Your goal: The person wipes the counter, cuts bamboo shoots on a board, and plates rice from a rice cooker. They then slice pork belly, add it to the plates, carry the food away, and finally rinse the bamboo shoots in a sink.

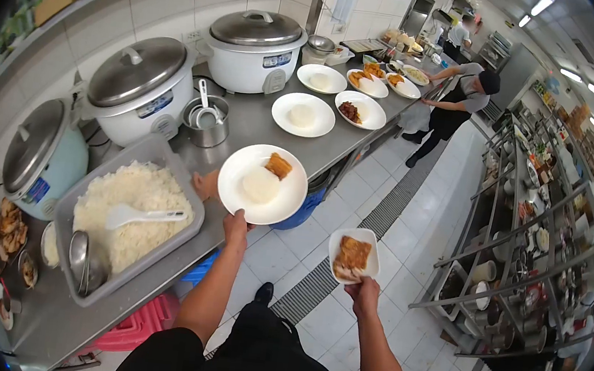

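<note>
My left hand (pixel 236 228) is closed on the near rim of a round white plate (pixel 231 198). On that plate lie a mound of white rice (pixel 260 186) and a browned, fried-looking piece of food (pixel 279 166). My right hand (pixel 362 293) grips the lower edge of a small square white dish (pixel 372 261), held out over the floor. A flat browned piece of meat (pixel 353 255) rests in the dish. Beside the plate's left edge is a brownish shape (pixel 203 184) that I cannot make out.
A grey tub (pixel 192 206) of rice with a white paddle (pixel 147 218) stands on the steel counter. Rice cookers (pixel 132 90) line the wall. Several plates (pixel 303 114) continue along the counter. A co-worker (pixel 461 98) stands farther down; racks (pixel 507 209) are at right.
</note>
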`<action>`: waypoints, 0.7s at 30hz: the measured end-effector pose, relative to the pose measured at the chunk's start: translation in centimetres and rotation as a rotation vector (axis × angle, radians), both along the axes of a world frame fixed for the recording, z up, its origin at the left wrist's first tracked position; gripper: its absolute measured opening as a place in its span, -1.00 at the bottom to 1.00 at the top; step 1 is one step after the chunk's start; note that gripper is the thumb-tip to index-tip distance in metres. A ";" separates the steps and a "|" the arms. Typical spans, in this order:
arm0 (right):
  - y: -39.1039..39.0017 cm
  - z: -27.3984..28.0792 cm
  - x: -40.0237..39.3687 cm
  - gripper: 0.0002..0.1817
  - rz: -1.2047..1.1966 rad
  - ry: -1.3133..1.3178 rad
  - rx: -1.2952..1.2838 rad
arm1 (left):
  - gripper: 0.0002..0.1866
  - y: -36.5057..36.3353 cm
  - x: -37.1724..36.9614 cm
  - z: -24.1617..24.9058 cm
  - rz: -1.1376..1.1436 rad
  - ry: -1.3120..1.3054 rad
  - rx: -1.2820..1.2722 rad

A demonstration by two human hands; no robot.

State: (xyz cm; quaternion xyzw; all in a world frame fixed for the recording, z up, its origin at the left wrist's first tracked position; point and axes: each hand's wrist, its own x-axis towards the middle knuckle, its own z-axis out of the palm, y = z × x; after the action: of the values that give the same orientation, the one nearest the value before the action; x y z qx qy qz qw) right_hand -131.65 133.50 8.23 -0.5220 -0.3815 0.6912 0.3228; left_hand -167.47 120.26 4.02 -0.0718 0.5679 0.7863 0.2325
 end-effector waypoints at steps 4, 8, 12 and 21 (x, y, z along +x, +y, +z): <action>7.3 -1.1 -11.8 -0.67 0.079 0.049 -0.015 | -0.73 3.2 -5.1 -2.5 0.018 -0.069 0.041; 11.0 -1.6 -22.4 -0.68 0.144 0.068 -0.066 | -0.73 3.5 -4.8 -0.3 0.094 -0.185 0.061; 12.1 -2.9 -30.0 -0.67 0.218 0.029 -0.101 | -0.67 1.1 -1.2 -0.1 0.124 -0.188 0.176; 12.4 -5.9 -19.7 -0.50 0.689 -0.207 0.035 | -0.65 -0.6 4.0 -7.8 -0.912 0.100 -0.448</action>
State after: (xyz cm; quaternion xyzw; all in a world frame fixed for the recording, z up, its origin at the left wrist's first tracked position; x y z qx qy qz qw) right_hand -151.35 145.92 2.37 -0.4242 -0.5776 0.6963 0.0395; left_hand -163.50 119.62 -3.82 0.1732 0.7067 0.4661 0.5033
